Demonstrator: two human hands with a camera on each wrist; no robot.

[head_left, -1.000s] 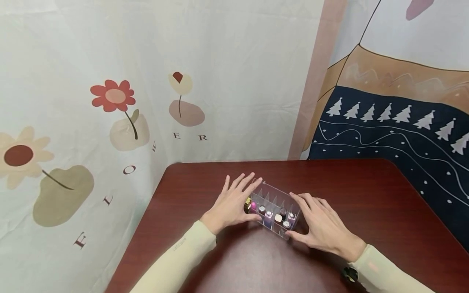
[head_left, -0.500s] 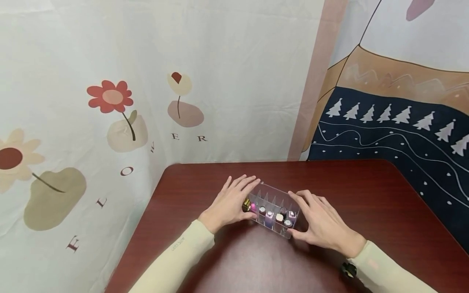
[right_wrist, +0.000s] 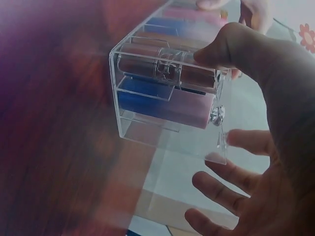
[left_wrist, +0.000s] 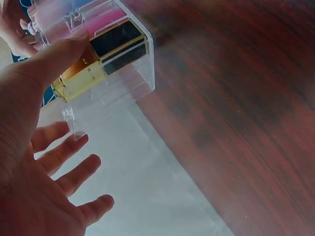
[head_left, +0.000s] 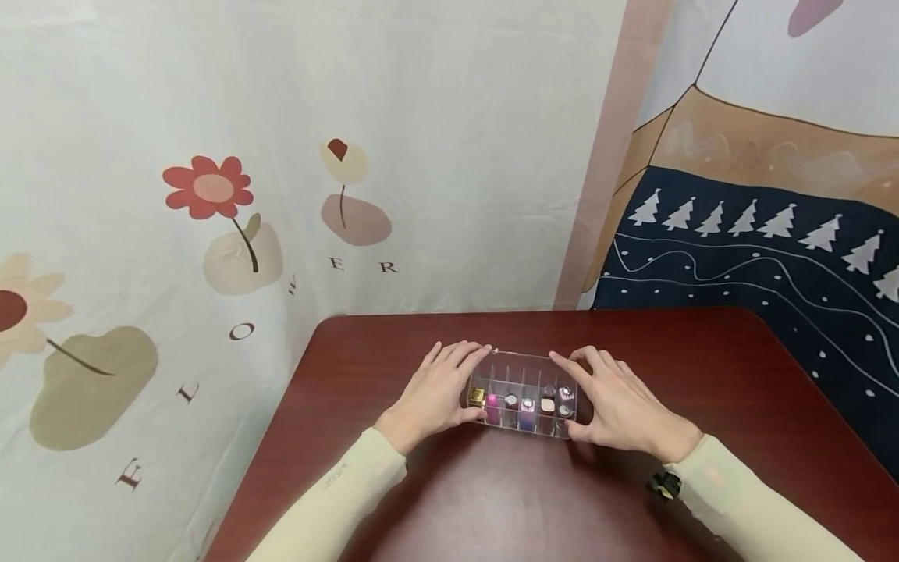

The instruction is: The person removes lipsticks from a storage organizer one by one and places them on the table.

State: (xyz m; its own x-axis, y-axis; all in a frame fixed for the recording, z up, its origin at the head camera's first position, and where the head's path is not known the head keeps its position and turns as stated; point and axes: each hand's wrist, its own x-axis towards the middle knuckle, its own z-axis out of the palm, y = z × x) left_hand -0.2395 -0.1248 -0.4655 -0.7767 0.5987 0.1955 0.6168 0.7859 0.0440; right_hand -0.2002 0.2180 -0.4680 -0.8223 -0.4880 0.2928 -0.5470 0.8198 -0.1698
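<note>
A clear acrylic lipstick organizer [head_left: 520, 362] with divided compartments stands on the table between both hands. My left hand [head_left: 434, 394] grips its left end, thumb at the front and forefinger at the back edge. At the opposite end my right hand [head_left: 621, 402] grips it the same way. Several lipsticks stand in the slots: a gold-and-black one [left_wrist: 118, 42] lies near the left thumb, beside a pink one [head_left: 493, 408]. A pink-and-blue tube [right_wrist: 167, 105] sits in the end compartment by the right hand. In both wrist views the other fingers are spread apart.
The dark red wooden table [head_left: 492, 499] has rounded back corners. Behind it and to the left hangs a pale curtain [head_left: 449, 156] with printed flowers. A navy tree-patterned cloth [head_left: 744, 265] hangs at the right.
The organizer has turned from slanting down to the right to lying nearly level with the table's back edge. My right hand has moved forward with it; the left has shifted slightly left.
</note>
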